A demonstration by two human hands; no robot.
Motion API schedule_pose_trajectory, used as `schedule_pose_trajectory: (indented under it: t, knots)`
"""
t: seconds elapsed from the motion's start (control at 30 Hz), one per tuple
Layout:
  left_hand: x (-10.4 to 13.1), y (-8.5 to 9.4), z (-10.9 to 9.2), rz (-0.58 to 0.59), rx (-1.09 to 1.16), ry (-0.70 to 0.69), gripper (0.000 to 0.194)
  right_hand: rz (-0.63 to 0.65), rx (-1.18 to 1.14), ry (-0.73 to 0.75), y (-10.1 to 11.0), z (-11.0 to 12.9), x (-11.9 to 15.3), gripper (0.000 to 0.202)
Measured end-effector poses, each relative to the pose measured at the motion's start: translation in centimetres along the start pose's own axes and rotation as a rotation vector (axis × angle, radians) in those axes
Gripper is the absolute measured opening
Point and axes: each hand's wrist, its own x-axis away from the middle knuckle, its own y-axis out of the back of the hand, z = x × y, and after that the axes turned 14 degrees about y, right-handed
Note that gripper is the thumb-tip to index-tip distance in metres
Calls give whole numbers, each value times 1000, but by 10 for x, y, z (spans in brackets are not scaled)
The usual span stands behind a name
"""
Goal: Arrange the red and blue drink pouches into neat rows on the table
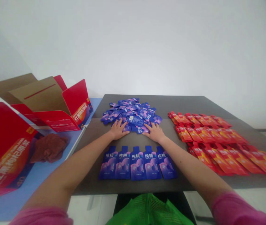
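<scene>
A loose heap of blue-purple sachets (130, 111) lies toward the far side of the dark table. At the heap's near left edge rests my left hand (118, 129), fingers spread over the sachets. My right hand (155, 132) touches the near right edge, its fingers also stretched apart. Neither hand is closed around a sachet. Between my forearms, close to the front edge, several blue sachets (137, 164) lie side by side in a row, printed faces up and narrow spout ends pointing away from me.
Red-orange sachets (208, 132) lie in overlapping rows on the right of the dark table (182, 104). To the left, open red cartons (60, 120) and a crumpled brown cloth (49, 147) stand on a blue surface (53, 170). A white wall (147, 47) rises behind.
</scene>
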Motion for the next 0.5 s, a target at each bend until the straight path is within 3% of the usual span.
schedule_pose_trajectory:
  t: [0.27,0.5]
  knots:
    - [-30,14,-10,-120,-42,-50,68,20,-20,-117,6,-18,-38,73]
    - [-13,26,-10,-128,-96,-259,35,-141,102,-144,3,-15,-20,62]
